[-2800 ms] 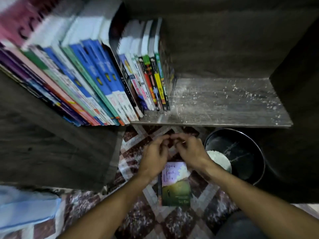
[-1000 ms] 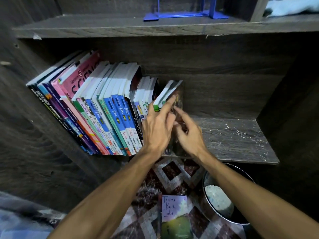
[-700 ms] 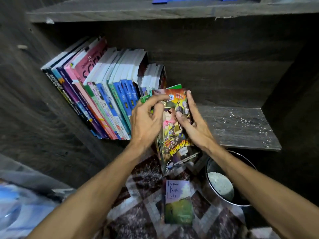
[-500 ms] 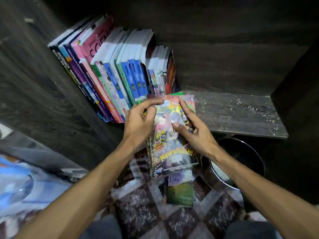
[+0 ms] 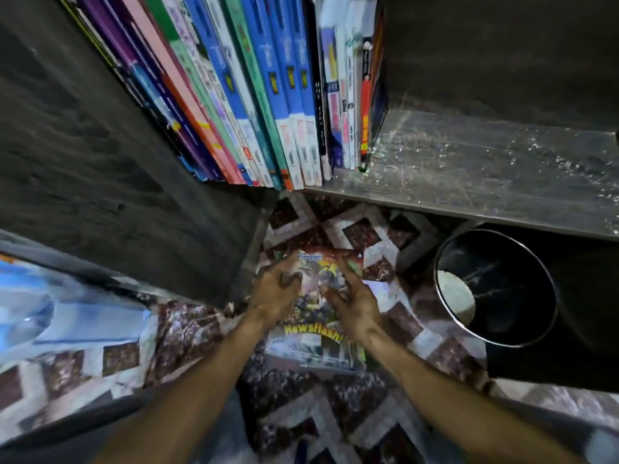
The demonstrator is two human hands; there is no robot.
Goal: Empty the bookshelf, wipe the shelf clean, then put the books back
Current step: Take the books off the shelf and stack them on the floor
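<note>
While my left hand (image 5: 274,293) and right hand (image 5: 351,303) loosely grip the comic (image 5: 315,333) over the floor, most books (image 5: 268,95) remain; the dusty shelf (image 5: 469,175) is unwiped.

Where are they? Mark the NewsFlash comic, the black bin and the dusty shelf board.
NewsFlash comic (image 5: 313,329): head view, on the yellow title lettering.
black bin (image 5: 502,279): head view, on the dark inner wall.
dusty shelf board (image 5: 469,162): head view, on the bare speckled surface.

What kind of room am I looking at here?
Probably a room in a home: a dark wooden bookshelf packed with books, a patterned tile floor, and a small black bin underneath.
</note>
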